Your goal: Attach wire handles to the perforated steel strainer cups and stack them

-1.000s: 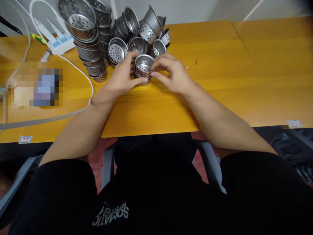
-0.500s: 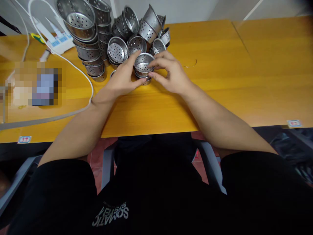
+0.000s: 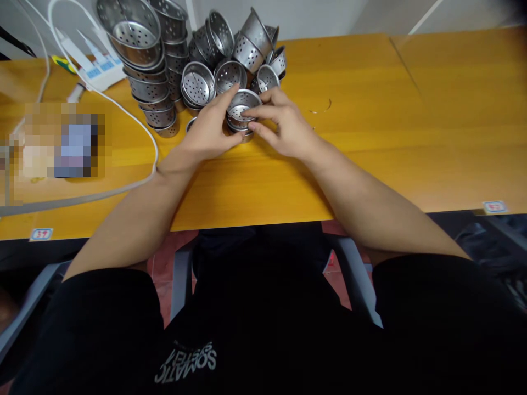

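Observation:
A small perforated metal strainer cup (image 3: pixel 241 107) sits on a short stack of like cups on the yellow wooden table (image 3: pixel 370 126). My left hand (image 3: pixel 206 134) wraps its left side, thumb against the lower cups. My right hand (image 3: pixel 284 126) grips the right side, with the index finger laid across the cup's rim. Both hands are closed on the stack.
Behind the hands lies a heap of loose strainer cups (image 3: pixel 247 44), with a taller leaning stack (image 3: pixel 146 66) to its left. A white power strip (image 3: pixel 93 60) and grey cable (image 3: pixel 123 109) run along the left. A thin wire ring (image 3: pixel 323 107) lies to the right.
Both hands have pushed the cup stack slightly farther from me, toward the heap. My right index finger has moved over the top cup's rim.

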### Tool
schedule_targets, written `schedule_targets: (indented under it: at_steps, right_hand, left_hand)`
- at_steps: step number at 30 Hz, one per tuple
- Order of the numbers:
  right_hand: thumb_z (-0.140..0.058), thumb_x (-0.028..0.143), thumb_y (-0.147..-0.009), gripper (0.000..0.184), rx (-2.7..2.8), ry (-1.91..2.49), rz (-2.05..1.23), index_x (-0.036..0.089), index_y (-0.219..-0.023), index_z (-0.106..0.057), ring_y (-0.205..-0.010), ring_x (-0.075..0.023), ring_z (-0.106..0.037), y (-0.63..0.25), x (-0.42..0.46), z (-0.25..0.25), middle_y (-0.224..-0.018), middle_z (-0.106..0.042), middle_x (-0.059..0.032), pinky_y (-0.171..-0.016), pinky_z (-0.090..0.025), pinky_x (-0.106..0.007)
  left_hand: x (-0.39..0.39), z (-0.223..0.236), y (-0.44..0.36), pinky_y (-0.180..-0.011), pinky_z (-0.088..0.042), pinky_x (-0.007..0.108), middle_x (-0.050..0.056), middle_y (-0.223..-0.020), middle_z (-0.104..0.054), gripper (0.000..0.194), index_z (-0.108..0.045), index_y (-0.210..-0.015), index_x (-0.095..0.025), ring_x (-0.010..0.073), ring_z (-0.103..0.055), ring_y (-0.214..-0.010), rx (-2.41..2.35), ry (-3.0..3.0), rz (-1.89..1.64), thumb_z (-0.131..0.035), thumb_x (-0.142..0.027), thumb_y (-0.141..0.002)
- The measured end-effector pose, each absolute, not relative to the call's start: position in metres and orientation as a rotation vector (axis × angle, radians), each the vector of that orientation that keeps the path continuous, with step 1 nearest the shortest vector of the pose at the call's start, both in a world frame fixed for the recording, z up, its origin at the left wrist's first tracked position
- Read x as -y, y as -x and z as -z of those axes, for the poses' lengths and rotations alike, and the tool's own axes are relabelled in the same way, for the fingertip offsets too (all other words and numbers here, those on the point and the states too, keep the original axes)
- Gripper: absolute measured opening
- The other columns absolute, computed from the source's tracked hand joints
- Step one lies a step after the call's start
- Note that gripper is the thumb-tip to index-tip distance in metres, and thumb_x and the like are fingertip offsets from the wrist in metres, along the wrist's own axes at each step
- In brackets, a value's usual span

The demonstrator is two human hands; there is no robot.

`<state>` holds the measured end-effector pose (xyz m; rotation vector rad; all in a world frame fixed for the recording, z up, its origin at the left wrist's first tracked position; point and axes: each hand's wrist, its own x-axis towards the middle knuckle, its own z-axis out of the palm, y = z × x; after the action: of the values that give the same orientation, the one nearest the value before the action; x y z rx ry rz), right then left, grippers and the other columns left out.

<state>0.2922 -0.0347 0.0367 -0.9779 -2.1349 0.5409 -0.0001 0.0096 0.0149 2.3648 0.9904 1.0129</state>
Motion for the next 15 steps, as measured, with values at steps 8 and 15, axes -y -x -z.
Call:
schedule_targets:
  at_steps: [8,15]
  right_hand:
    - [-0.068,0.112,-0.110,0.080,1.908,1.064,-0.543,0.050,-0.161,-0.077,-0.134,-0.0435,-0.076,-0.305,0.029,-0.039,-0.163,-0.083,-0.0062,-0.123,-0.070,-0.071]
    - [-0.078,0.115,-0.101,0.077,1.915,1.147,-0.499,0.045,-0.131,-0.081,-0.135,-0.0392,-0.069,-0.329,-0.009,-0.018,-0.152,-0.083,-0.0097,-0.114,-0.066,-0.068]
  left_hand:
    - [-0.003,-0.014,0.003,-0.162,-0.049,0.079,0.000,-0.198,-0.067,0.122,-0.049,-0.203,-0.045,0.0524,-0.052,-0.193,-0.991,-2.406,-0.955,-0.099,-0.059,-0.092]
    - [0.001,-0.019,0.005,-0.170,-0.036,0.075,0.001,-0.214,-0.044,0.136,-0.031,-0.209,-0.039,0.0488,-0.040,-0.200,-1.081,-2.461,-0.904,-0.099,-0.068,-0.094]
